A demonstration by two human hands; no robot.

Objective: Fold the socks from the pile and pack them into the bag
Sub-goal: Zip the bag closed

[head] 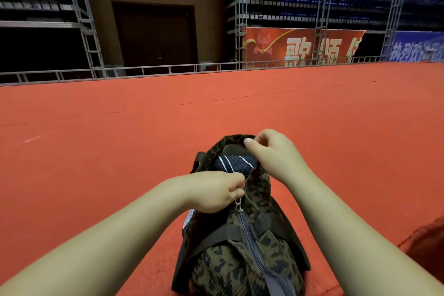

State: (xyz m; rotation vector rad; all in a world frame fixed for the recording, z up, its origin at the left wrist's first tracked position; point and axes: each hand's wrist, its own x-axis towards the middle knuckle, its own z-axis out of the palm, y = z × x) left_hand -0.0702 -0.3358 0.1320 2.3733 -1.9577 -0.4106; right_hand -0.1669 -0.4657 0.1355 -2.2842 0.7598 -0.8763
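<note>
A brown leopard-print bag (240, 259) with dark straps lies on the red carpet in front of me. Its grey zipper is closed along the near half and open at the far end. In the opening a dark blue sock bundle (234, 162) with white stripes shows. My left hand (213, 191) pinches the metal zipper pull (238, 203) at the middle of the bag. My right hand (271, 151) grips the far rim of the bag's opening with curled fingers. No loose sock pile is in view.
Red carpet (120, 139) stretches wide on all sides. A metal rail (144, 71) borders its far edge, with scaffolding, a dark door and red and blue banners behind. A reddish-brown thing (430, 245) lies at the right edge.
</note>
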